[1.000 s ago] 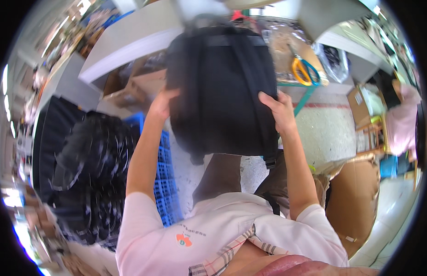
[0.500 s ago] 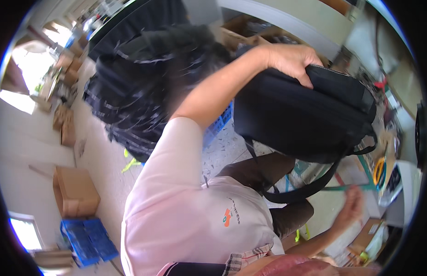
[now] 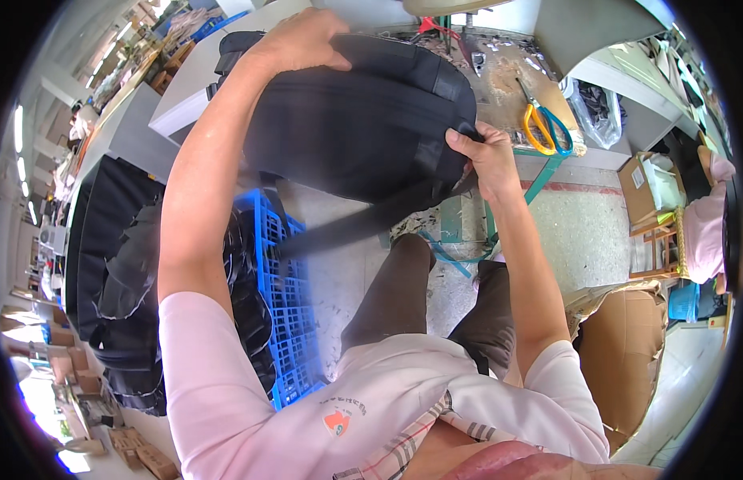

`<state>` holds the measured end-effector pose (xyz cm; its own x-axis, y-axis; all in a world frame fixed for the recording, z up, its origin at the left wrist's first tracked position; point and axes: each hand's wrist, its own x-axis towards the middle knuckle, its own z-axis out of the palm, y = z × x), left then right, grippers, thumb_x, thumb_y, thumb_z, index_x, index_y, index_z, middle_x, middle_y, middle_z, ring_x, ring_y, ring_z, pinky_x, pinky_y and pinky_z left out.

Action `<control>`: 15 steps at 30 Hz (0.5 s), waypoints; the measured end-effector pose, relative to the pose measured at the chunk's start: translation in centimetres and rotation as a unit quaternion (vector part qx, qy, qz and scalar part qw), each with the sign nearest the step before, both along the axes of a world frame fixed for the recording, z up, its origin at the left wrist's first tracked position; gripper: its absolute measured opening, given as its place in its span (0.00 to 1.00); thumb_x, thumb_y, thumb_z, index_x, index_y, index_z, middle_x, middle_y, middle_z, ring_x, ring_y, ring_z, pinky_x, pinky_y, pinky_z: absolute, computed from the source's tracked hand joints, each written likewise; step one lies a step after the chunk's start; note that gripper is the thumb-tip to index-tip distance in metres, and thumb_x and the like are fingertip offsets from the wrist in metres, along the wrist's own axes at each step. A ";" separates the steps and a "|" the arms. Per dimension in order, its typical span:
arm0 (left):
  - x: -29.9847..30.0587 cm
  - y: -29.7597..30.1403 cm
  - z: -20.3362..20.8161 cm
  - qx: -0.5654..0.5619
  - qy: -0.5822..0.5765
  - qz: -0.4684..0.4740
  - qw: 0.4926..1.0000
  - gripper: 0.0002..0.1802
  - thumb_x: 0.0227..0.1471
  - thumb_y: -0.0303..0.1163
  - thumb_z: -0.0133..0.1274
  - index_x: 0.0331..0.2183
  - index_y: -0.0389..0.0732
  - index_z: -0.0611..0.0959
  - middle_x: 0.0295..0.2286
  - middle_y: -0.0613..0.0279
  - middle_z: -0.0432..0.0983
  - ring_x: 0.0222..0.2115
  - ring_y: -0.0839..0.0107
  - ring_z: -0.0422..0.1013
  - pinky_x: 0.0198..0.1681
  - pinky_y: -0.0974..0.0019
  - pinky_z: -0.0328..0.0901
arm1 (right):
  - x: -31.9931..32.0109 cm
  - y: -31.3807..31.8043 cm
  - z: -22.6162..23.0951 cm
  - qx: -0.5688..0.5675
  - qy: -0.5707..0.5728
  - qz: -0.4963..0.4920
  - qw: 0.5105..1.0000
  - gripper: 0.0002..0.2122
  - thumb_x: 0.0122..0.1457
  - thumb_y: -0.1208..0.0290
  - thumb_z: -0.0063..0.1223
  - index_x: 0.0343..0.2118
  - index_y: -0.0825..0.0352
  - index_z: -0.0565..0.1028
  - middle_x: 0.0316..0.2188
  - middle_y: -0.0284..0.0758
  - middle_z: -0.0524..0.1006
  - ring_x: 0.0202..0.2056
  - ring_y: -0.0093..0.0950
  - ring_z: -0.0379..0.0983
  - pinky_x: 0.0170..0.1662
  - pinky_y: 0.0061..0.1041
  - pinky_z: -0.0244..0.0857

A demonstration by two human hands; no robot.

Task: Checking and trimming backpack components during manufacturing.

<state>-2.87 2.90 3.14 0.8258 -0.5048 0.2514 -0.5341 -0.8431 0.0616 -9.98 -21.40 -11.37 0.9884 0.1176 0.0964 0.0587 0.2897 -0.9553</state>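
Note:
A black backpack hangs in front of me over the edge of a worn work table. My left hand is closed over its upper edge on the left, thumb on the near face. At the bag's right end, my right hand grips it with the thumb on top, beside a strap. A wide black strap dangles below the bag, slightly blurred. The fingers of both hands are partly hidden behind the cloth.
Scissors with orange and teal handles lie on the work table. A blue plastic crate stands at my left beside piled black bags. To the right are a large cardboard box, a wooden stool and a clear plastic bag.
My view has turned right, toward the work table. My right hand, empty and apart from the backpack before, now grips its right end. My left hand has kept hold of the upper edge.

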 end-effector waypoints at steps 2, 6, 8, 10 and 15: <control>0.9 -1.2 0.2 0.043 -0.069 0.021 0.996 0.12 0.31 0.30 0.57 0.24 0.36 0.77 0.17 0.58 0.72 0.22 0.64 0.68 0.31 0.65 0.61 | 0.7 0.1 0.2 0.010 0.023 -0.028 0.999 0.06 0.41 0.73 0.58 0.23 0.67 0.74 0.16 0.26 0.72 0.13 0.12 0.61 0.12 0.11 0.48; 1.7 -3.9 1.2 0.114 0.009 0.061 0.992 0.14 0.31 0.32 0.58 0.26 0.37 0.77 0.20 0.56 0.72 0.26 0.60 0.68 0.33 0.63 0.61 | 1.9 0.1 -0.5 0.042 0.072 -0.036 0.996 0.07 0.41 0.72 0.59 0.23 0.67 0.74 0.16 0.26 0.72 0.13 0.13 0.61 0.12 0.11 0.49; 2.6 -3.9 0.7 0.116 -0.045 0.035 0.992 0.17 0.31 0.33 0.59 0.28 0.37 0.77 0.25 0.54 0.72 0.31 0.58 0.67 0.36 0.62 0.61 | 2.0 0.0 -0.9 0.065 0.090 -0.039 0.993 0.07 0.40 0.72 0.59 0.23 0.67 0.74 0.16 0.26 0.71 0.14 0.13 0.61 0.13 0.11 0.49; 3.3 -4.3 0.6 0.124 -0.044 0.035 0.991 0.18 0.30 0.33 0.59 0.29 0.38 0.77 0.27 0.54 0.72 0.33 0.57 0.67 0.37 0.62 0.61 | 2.6 0.0 -1.9 0.086 0.099 -0.036 0.991 0.07 0.41 0.71 0.59 0.23 0.67 0.74 0.16 0.26 0.71 0.14 0.13 0.61 0.13 0.12 0.49; 4.4 -5.8 0.5 0.138 -0.023 0.038 0.989 0.20 0.30 0.34 0.60 0.31 0.39 0.77 0.29 0.54 0.71 0.36 0.57 0.66 0.40 0.62 0.60 | 2.9 -0.8 -2.4 0.100 0.115 -0.046 0.987 0.08 0.41 0.71 0.59 0.24 0.67 0.74 0.17 0.26 0.71 0.14 0.14 0.61 0.13 0.12 0.50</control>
